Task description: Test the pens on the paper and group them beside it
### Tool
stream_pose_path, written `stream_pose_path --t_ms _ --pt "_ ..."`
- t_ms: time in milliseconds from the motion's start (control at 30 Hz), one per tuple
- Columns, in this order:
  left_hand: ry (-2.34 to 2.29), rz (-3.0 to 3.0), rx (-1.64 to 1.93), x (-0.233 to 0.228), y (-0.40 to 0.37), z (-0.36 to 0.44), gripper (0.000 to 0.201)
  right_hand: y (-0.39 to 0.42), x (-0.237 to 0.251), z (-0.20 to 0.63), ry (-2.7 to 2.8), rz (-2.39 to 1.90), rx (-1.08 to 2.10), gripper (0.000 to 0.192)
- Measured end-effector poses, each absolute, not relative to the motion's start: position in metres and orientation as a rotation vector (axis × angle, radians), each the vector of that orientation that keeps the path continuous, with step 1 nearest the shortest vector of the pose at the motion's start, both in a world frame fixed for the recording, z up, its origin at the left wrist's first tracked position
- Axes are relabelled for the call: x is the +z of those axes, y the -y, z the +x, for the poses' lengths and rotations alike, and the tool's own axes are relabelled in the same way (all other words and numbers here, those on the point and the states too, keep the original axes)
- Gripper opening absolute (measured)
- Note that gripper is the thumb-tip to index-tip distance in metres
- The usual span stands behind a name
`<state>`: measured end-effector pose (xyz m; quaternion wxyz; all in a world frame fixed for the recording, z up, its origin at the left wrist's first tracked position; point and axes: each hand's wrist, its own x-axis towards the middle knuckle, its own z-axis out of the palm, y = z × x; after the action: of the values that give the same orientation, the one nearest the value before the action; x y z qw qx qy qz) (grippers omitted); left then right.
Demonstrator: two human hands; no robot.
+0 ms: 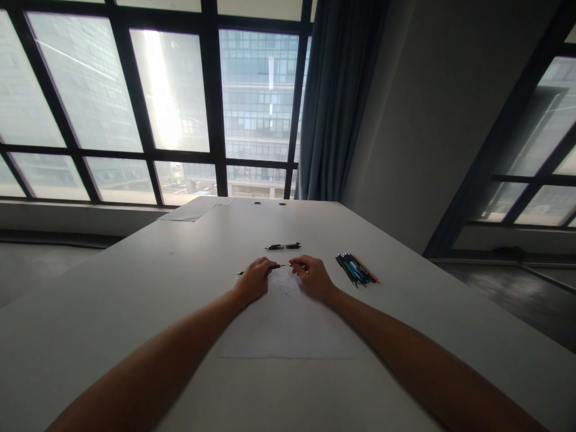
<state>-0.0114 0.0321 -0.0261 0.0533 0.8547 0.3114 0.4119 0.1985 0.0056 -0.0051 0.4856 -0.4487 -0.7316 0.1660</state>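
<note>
My left hand [256,281] is closed around a slim dark pen [275,266]. Its thin tip points right, and its back end sticks out to the left of the hand. Facing that tip, my right hand [314,276] pinches a small piece [290,264] at its fingertips. The piece is too small to name, and I cannot tell whether it touches the pen. Both hands rest over the far part of a white sheet of paper [288,336], which has small dark marks between them. Just beyond the hands lies another black pen [282,246] with a clear middle.
A row of pens [357,270], black, green, blue and reddish, lies right of my right hand. More paper [191,210] is at the far left of the white table [148,282]. Two dark round spots are near its far edge, before the windows and a blue curtain [335,102].
</note>
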Motion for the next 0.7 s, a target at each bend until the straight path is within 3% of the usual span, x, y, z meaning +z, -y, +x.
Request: stream_pose_path --t_ms 700 --pt "-0.838 2.613 1.292 -0.026 -0.0309 -0.0116 0.034 0.0 -0.0047 0.1902 1.835 -1.061 0.31 0.016"
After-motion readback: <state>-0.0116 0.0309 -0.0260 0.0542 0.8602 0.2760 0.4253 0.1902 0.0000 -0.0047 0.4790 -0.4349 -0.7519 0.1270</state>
